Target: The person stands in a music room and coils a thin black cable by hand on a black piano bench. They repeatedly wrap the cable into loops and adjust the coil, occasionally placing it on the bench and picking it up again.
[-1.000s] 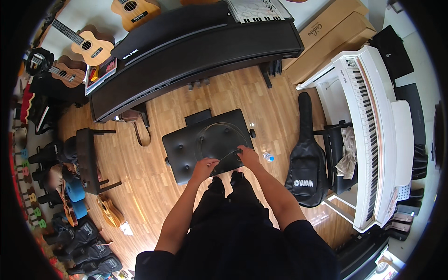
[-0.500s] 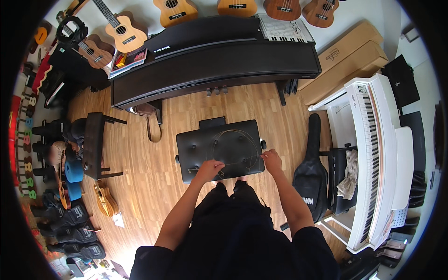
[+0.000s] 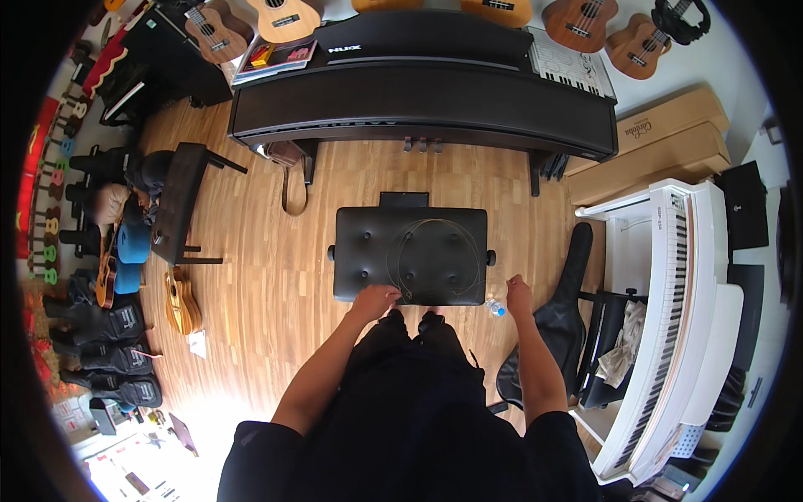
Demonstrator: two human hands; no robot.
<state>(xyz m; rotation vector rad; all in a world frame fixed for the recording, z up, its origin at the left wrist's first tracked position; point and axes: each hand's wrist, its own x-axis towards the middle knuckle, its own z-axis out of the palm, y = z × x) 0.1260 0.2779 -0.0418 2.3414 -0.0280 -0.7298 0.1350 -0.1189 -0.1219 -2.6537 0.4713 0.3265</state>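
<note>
A thin, pale golden string [image 3: 432,220] lies in wide loose loops on the black tufted bench [image 3: 351,259] before me. My left hand [image 3: 373,303] is at the bench's front edge, its fingers pinched on the string near the bottom of the loops. Past the bench's right side, my right hand [image 3: 519,296] hangs over the floor with its fingers closed. Whatever they hold is too fine to make out. A clear bottle with a blue cap [image 3: 497,309] is on the floor between the bench and my right hand.
A dark digital piano [image 3: 418,105] stands ahead, with ukuleles [image 3: 577,23] above it. On the right are a black instrument bag [image 3: 556,322] and a white piano [image 3: 711,335]. A dark bench [image 3: 180,201], a guitar [image 3: 181,303] and a seated person [image 3: 113,205] are at left.
My right hand has moved right, away from the bench's edge. My left hand has drawn back to the front edge. The view has shifted, and the blue-capped bottle now shows.
</note>
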